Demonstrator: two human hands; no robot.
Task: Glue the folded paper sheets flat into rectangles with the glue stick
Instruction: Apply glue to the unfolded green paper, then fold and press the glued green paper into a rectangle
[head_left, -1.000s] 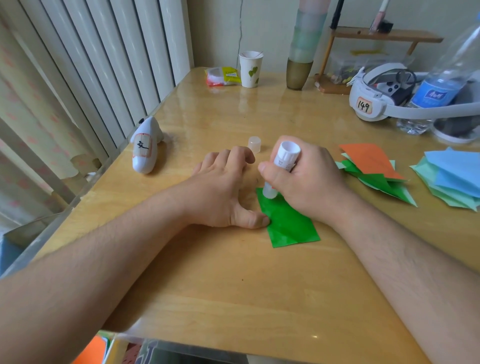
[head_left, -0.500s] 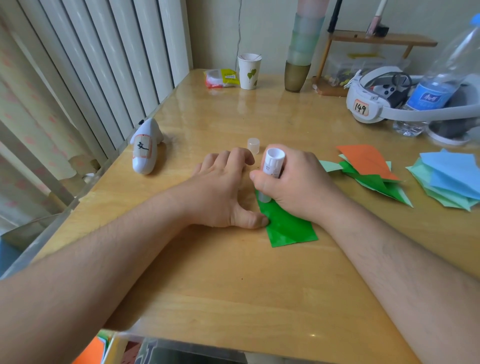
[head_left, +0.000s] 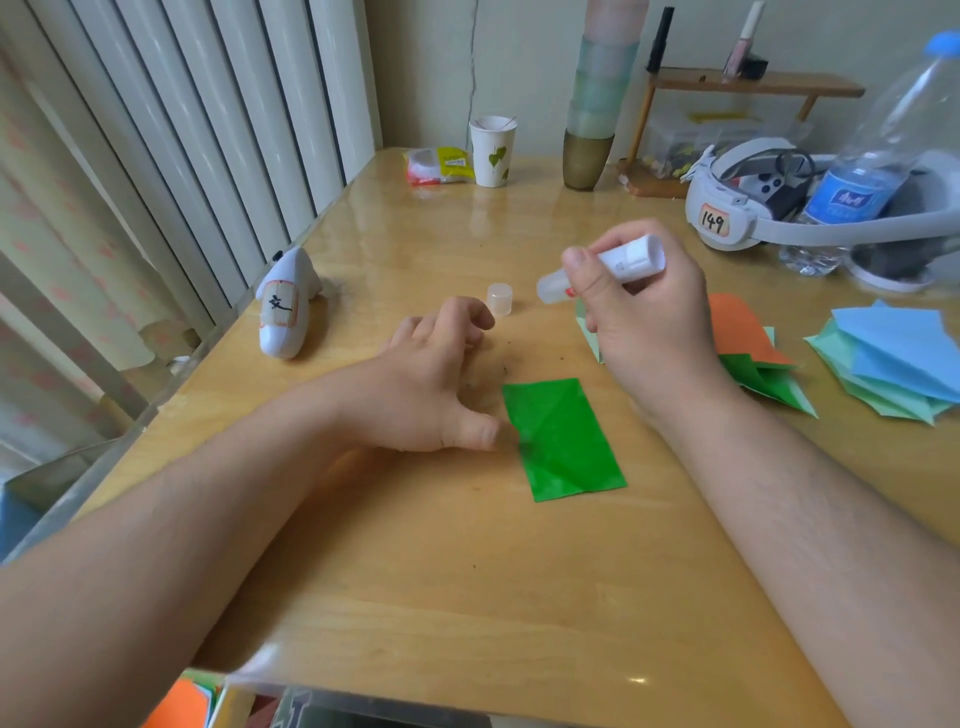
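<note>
While the green folded sheet (head_left: 563, 439) lies flat as a rectangle on the table (head_left: 467, 597) beside the loosely curled, empty left hand (head_left: 431, 384), the right hand (head_left: 644, 312) grips the uncapped glue stick (head_left: 605, 267) above it, and more folded sheets (head_left: 769, 364) on the right seem to wait.

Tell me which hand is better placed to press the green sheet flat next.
Probably the left hand: it holds nothing and its thumb sits right beside the green sheet. The right hand is raised off it, gripping the uncapped glue stick.
</note>
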